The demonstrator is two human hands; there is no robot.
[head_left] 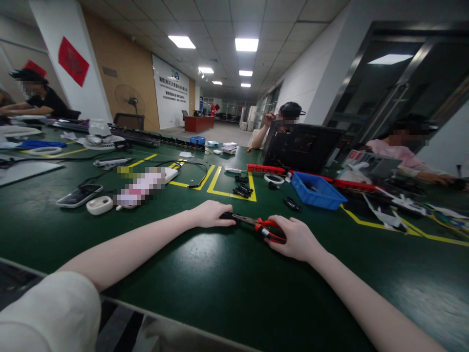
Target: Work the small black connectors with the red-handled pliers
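Red-handled pliers (262,226) lie low over the dark green table (220,283) in front of me. My right hand (293,238) is closed round their red handles. My left hand (211,214) rests on the table with fingers curled over a small black part (226,215) at the pliers' tip; the jaws point left into that part. Both forearms stretch forward from the near edge.
A blue bin (318,191) stands behind the right hand, with loose black parts (242,189) inside a yellow-taped square. A phone (78,195) and white round case (99,205) lie at left. Three other people sit around the table; a laptop (300,146) stands beyond.
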